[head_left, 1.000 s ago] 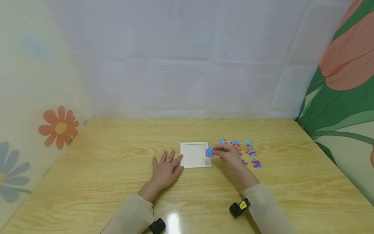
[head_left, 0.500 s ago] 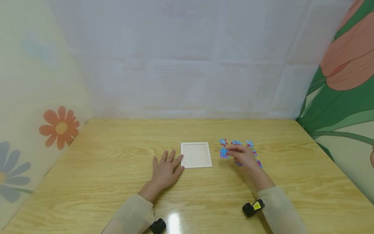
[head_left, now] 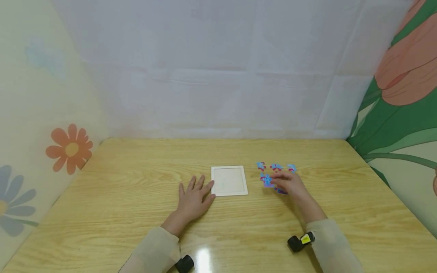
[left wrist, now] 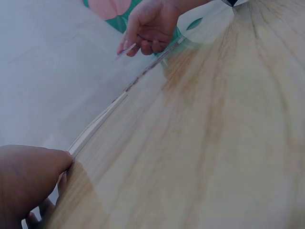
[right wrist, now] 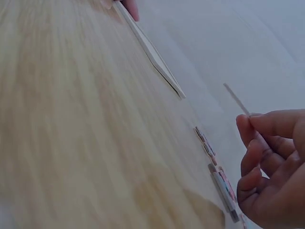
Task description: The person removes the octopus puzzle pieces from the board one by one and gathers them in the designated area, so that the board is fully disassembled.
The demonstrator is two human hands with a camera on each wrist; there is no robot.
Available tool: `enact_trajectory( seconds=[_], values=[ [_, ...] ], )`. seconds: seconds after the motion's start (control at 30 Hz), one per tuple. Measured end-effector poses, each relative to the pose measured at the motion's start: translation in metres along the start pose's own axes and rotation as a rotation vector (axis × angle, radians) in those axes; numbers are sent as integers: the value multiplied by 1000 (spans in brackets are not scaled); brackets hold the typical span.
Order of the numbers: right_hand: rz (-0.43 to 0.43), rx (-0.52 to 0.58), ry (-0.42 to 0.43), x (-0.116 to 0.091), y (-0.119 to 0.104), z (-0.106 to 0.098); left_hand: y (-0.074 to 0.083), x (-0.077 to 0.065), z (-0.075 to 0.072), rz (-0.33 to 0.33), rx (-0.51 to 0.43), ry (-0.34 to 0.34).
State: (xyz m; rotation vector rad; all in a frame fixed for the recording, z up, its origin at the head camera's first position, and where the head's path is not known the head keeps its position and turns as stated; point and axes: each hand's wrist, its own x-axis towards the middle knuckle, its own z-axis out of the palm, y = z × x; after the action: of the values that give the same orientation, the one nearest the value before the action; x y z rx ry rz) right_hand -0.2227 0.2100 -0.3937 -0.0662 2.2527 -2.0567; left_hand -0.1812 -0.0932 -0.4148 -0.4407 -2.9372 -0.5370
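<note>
My right hand (head_left: 293,186) pinches a blue, purple and pink jigsaw puzzle piece (head_left: 267,181) between thumb and fingertips, over the loose pieces. Seen from the right wrist, the held piece (right wrist: 236,99) appears edge-on as a thin strip, raised above the table. My left hand (head_left: 194,201) lies spread on the tabletop, thumb and index finger at the left edge of a square white frame (head_left: 229,195). Nothing lies inside that frame. In the left wrist view the left thumb (left wrist: 59,160) meets the frame's edge.
Loose puzzle pieces lie right of the frame, among them a top-row corner piece (head_left: 261,165), a middle one (head_left: 276,167) and a right one (head_left: 291,168). My right hand covers others. A white cloth (head_left: 218,76) hangs behind the wooden table (head_left: 136,163).
My right hand has carried the puzzle piece from the frame's right edge rightward, over the loose pieces, and the piece now looks turned. My left hand has stayed in place.
</note>
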Motion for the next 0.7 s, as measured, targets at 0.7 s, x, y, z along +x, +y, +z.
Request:
enact_trajectory(
  seconds=[0.7],
  values=[
    [-12, -142, -6, 2, 12, -4, 3, -1, 1, -2, 2, 5]
  ],
)
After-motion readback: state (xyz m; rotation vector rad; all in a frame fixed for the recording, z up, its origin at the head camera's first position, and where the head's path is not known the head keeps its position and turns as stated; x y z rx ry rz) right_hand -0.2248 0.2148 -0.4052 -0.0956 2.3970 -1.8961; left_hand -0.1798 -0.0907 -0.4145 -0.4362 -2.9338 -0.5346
